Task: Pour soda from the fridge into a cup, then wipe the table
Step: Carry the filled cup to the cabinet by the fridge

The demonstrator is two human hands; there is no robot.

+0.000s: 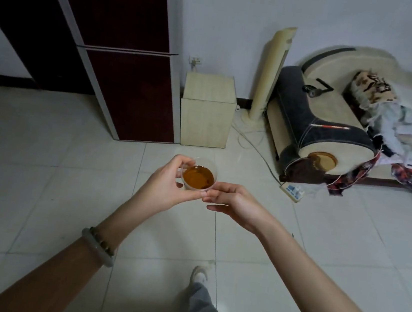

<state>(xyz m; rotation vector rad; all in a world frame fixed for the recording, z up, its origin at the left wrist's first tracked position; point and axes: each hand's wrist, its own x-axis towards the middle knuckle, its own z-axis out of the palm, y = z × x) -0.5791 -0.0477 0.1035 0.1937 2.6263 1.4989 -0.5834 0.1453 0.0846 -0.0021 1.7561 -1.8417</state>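
Observation:
A clear plastic cup (199, 177) holding amber-brown soda is up in the air over the tiled floor, upright. My left hand (163, 185) grips it from the left, thumb and fingers curled round its wall. My right hand (235, 201) meets it from the right, fingertips touching the cup's rim and lower edge; whether they pinch it I cannot tell. The dark red two-door fridge (122, 66) stands at the back left with both doors closed. No table or cloth is in view.
A pale wooden cabinet (207, 111) stands right of the fridge, then a tower fan (271, 72) and a sofa (323, 113) piled with clothes. A power strip (292, 190) and cable lie on the floor. My foot (201, 273) is below the hands.

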